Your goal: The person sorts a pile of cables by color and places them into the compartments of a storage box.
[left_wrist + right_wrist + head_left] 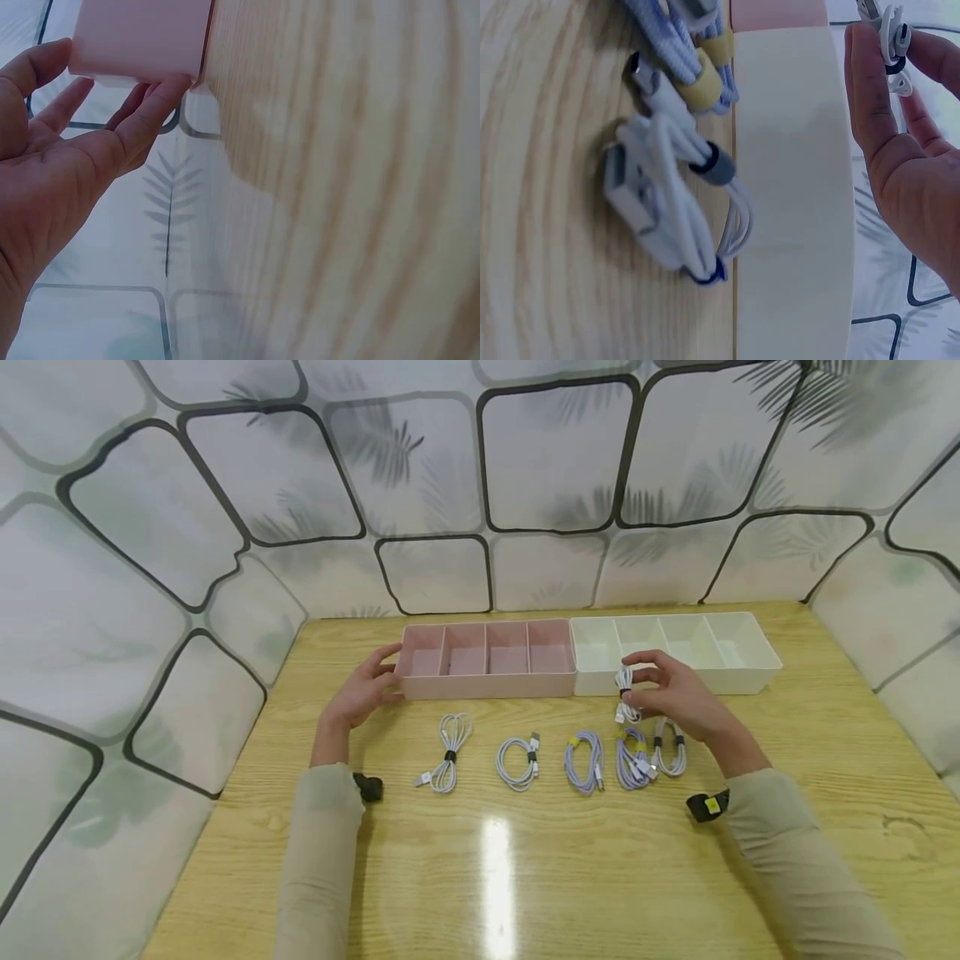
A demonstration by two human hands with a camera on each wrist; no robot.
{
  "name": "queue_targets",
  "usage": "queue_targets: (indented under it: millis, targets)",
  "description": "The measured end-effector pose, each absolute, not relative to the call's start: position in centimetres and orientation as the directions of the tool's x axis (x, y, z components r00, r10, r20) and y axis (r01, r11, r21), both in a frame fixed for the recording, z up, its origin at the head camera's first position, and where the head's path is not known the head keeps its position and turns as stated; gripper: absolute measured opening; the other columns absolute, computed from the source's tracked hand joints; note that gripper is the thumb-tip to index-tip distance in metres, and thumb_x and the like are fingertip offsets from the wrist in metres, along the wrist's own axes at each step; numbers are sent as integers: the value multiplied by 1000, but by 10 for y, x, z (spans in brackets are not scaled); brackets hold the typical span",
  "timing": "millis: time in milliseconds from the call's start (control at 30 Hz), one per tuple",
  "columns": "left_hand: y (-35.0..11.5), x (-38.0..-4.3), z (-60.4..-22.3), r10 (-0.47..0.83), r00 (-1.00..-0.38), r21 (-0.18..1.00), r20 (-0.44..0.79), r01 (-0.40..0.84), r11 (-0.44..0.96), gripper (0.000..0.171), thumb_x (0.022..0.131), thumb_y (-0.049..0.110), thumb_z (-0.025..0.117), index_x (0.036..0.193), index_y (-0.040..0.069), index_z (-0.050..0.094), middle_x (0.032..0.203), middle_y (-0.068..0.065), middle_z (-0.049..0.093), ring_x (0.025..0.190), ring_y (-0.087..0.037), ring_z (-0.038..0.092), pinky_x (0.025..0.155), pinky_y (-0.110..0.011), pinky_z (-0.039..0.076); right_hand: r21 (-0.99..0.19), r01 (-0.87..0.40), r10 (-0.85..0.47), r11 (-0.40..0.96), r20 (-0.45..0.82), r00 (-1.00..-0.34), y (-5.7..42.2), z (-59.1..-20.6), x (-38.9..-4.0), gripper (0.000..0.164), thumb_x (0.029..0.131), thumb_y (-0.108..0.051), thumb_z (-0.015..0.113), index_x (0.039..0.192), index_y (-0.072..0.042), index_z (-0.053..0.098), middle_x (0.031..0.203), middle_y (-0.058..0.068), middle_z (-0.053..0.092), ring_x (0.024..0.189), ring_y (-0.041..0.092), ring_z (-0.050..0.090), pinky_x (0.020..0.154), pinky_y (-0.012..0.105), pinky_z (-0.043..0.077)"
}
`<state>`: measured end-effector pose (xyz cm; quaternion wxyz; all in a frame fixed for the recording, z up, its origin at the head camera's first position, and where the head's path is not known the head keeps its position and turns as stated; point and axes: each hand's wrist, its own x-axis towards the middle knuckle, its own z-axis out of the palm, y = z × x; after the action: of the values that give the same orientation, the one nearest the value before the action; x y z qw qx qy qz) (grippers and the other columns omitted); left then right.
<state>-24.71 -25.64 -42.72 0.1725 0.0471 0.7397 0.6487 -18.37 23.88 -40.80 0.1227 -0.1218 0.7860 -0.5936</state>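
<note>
My right hand (pixel 678 697) pinches a small white cable bundle (pixel 625 681) with a dark tie, raised in front of the white divided box (pixel 731 681). In the right wrist view, thumb and fingers hold this coiled cable (pixel 894 45) beside the box's pale wall (pixel 795 187). The left hand (pixel 360 693) rests its fingertips against the left end of the pink divided box (pixel 487 687). Seen from the left wrist, the fingers are extended and touch the pink end wall (pixel 142 37). Both boxes stand end to end.
In a row before the boxes lie a white cable with a black tie (pixel 450 757), a looped white cable (pixel 532 757), two lavender cables (pixel 596 752) with yellow ties, and a greyish-white cable (pixel 680 741) with dark ties. Patterned fabric (pixel 555 460) surrounds the wooden table (pixel 420 868).
</note>
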Motion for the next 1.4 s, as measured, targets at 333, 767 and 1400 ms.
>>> queue_targets:
  millis: [333,767,1400]
  targets:
    - [-255,-245,-425,283,-941,974,-186,-140,175,60,103,5,43,159,14,21,155,-26,28,135,-41,38,105,-58,40,-975,-35,-357,221,-48,-933,214,-401,-192,58,94,-12,68,141,0,37,118,18,52,83,17,63,72,38,57]
    - [-256,-246,-427,272,-945,974,-183,-136,184,60,103,4,42,159,14,22,154,-25,30,132,-41,41,103,-58,42,-986,-39,-417,162,-32,-908,181,-398,-207,58,94,-7,65,143,1,35,124,26,52,85,19,62,73,39,57]
    - [-256,-248,-432,247,-953,979,-177,-144,143,59,102,2,44,157,15,27,152,-25,34,131,-39,44,101,-57,44,-996,37,-415,-80,-1,-910,129,-397,-235,60,95,2,59,147,0,30,112,8,56,91,15,59,73,30,56]
